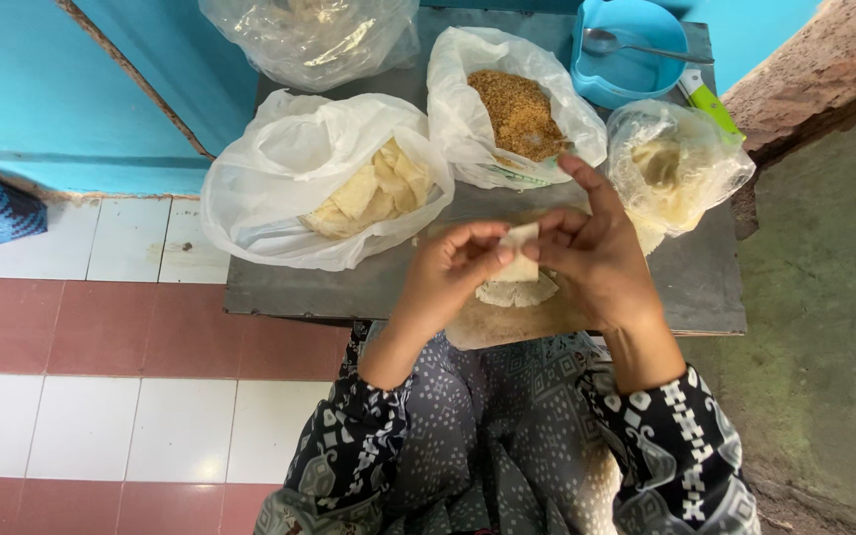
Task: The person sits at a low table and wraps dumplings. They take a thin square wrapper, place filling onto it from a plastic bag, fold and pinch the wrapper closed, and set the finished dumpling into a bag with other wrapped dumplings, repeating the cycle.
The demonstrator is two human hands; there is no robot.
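Two hands meet over a low grey metal table [705,297], both pinching one pale folded piece of pastry sheet [520,254]. The left hand [448,272] closes thumb and forefinger on its left edge; the right hand [591,260] grips the right edge, its forefinger lifted straight up and free. The piece sits between the fingertips of both hands, held just above a wooden board [502,322] on which a small stack of round pale sheets [519,291] lies directly underneath.

The step in hand looks like folding or shaping the sheet. Any next fold would call for a light, even pinch, since the thin sheet seems likely to tear.

Behind the hands stand open plastic bags: one with cut pale sheets [374,188], one with brown crumbly filling [519,111], one with soft dough-like mass [668,168]. A blue bowl [636,69] holding a spoon [636,46] sits at the far edge.
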